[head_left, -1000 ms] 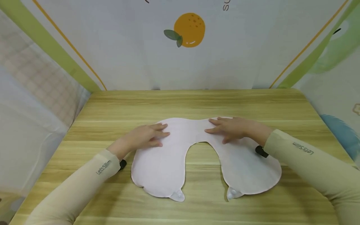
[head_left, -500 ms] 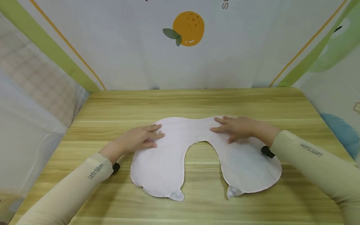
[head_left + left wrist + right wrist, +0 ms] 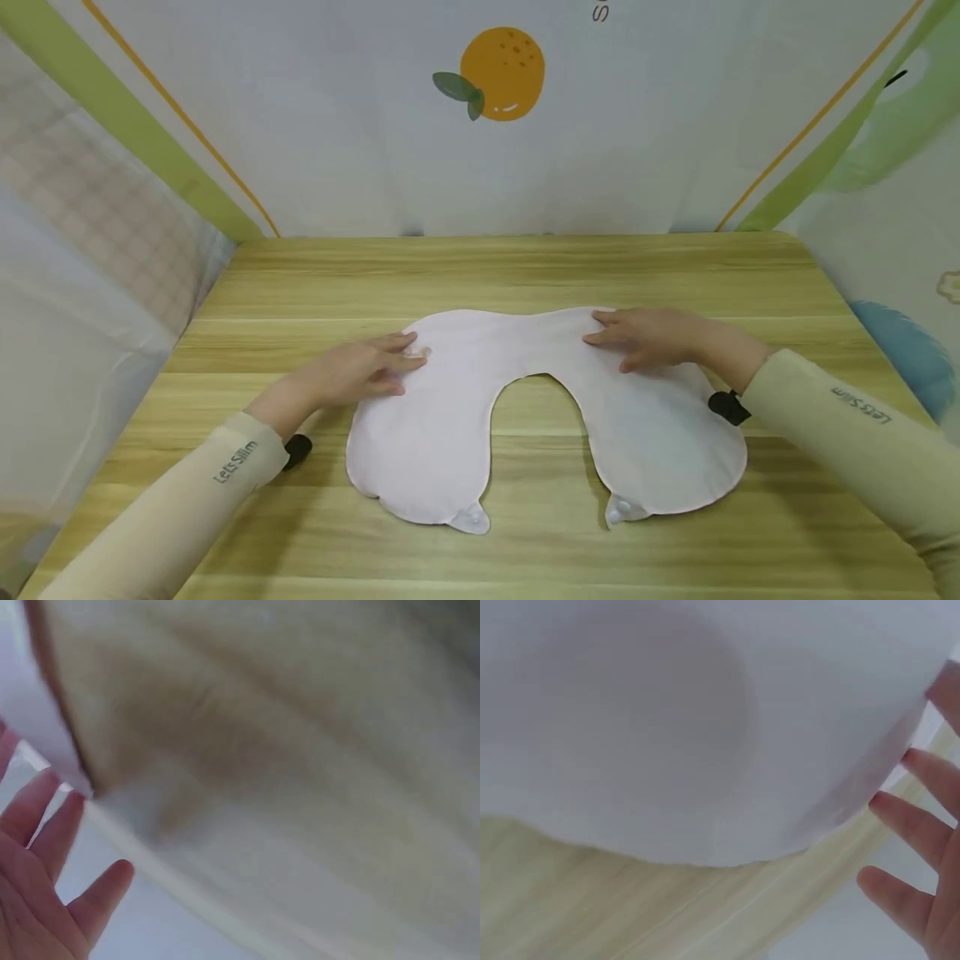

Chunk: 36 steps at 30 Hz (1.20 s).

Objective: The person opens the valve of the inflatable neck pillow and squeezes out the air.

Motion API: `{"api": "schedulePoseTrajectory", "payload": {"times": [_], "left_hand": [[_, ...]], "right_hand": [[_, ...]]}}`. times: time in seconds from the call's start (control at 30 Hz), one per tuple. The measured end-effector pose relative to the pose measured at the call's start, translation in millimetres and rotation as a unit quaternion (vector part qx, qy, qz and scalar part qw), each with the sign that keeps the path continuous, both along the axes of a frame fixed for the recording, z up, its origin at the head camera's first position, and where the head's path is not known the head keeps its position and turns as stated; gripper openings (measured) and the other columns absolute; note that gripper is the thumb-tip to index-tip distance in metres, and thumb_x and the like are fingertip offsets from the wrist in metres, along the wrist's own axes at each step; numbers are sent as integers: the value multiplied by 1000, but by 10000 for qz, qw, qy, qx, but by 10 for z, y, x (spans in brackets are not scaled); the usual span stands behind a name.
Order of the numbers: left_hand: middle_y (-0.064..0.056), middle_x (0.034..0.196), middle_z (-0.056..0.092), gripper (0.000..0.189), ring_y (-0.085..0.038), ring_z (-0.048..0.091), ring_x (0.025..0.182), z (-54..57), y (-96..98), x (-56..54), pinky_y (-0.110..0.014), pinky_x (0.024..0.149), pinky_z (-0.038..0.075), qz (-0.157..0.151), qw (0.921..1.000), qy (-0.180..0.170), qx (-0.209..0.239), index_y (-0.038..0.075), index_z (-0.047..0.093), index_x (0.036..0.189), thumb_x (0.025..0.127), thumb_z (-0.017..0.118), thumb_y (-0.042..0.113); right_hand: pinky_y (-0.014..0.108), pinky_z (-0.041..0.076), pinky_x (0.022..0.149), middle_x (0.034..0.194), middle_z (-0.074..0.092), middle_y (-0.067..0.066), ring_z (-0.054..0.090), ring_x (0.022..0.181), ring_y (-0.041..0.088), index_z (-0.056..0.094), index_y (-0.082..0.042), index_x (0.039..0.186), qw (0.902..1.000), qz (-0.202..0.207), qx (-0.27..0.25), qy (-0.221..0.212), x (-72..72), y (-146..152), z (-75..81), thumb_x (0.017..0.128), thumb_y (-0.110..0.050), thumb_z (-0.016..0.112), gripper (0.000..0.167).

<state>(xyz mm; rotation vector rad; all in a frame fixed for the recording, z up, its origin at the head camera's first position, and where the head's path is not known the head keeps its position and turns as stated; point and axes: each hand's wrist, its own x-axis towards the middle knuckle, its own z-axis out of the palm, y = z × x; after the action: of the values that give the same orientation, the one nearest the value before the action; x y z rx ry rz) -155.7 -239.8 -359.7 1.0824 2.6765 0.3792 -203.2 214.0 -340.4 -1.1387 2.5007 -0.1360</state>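
A pale, U-shaped neck pillow (image 3: 517, 350) lies flat on the table, its open side facing me. My left hand (image 3: 352, 371) rests spread over its upper left edge, beside a small clear valve (image 3: 422, 352). At the upper right lobe, my right hand (image 3: 660, 337) touches the cloth with extended fingers. Small tabs with clear studs end both arms, the left tab (image 3: 471, 518) and the right tab (image 3: 624, 510). In the left wrist view, fingertips (image 3: 71, 802) meet the pillow's edge; in the right wrist view, fingertips (image 3: 881, 801) are right at its rim.
The wood-grain table (image 3: 525, 275) extends behind the pillow to a white curtain (image 3: 637, 150) printed with an orange. More printed cloth hangs at both sides. A black wrist camera (image 3: 298, 451) sits under the left sleeve, and another black camera (image 3: 727, 407) under the right.
Both hands have slid outward over the pillow, the left to the left and the right to the right. The clear valve now shows beside the left fingers. The pillow has barely moved.
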Motion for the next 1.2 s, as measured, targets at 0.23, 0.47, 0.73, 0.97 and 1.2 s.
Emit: {"api": "schedulePoseTrajectory", "payload": {"times": [0.23, 0.47, 0.73, 0.97, 1.2], "left_hand": [[-23, 153, 43, 51, -43, 45, 138, 105, -130, 146, -57, 106, 44, 148, 9995, 64, -289, 11, 58, 140, 93, 69, 27], [-21, 146, 52, 49, -44, 48, 136, 162, -156, 284, -58, 105, 45, 319, 9972, 490, -459, 7, 62, 136, 91, 72, 25], [-16, 133, 64, 38, -37, 60, 124, 205, -152, 531, -51, 98, 52, 9, 9936, 1133, 15, 4, 69, 124, 88, 75, 16], [-13, 123, 70, 39, -31, 68, 113, 174, -107, 740, -43, 91, 57, -487, 9796, 1936, 216, 4, 73, 113, 78, 83, 19], [-8, 114, 73, 38, -22, 69, 107, 32, -13, 883, -38, 90, 57, -1175, 9652, 2193, 810, 4, 71, 109, 80, 80, 26]], "right_hand": [[58, 48, 99, 151, 44, 25, 50, 132, 45, 55, -11, 143, 9978, 28, 119, 656, 86, 98, -33, 89, -18, 74, 58], [64, 48, 96, 152, 45, 21, 46, 134, 48, 56, -12, 142, 9971, -187, 102, 725, 145, 76, 43, 92, -27, 69, 53], [58, 43, 107, 156, 42, 15, 40, 142, 42, 52, -14, 145, 9961, 192, -327, 797, 283, -324, 191, 94, -33, 67, 57], [53, 39, 114, 160, 38, 9, 34, 148, 34, 47, -19, 149, 9931, 800, -661, 547, 485, -803, 294, 95, -37, 65, 60], [53, 47, 106, 159, 39, 5, 36, 148, 30, 50, -30, 147, 9829, 1681, -591, 474, 812, -1252, 123, 96, -44, 61, 54]]}}
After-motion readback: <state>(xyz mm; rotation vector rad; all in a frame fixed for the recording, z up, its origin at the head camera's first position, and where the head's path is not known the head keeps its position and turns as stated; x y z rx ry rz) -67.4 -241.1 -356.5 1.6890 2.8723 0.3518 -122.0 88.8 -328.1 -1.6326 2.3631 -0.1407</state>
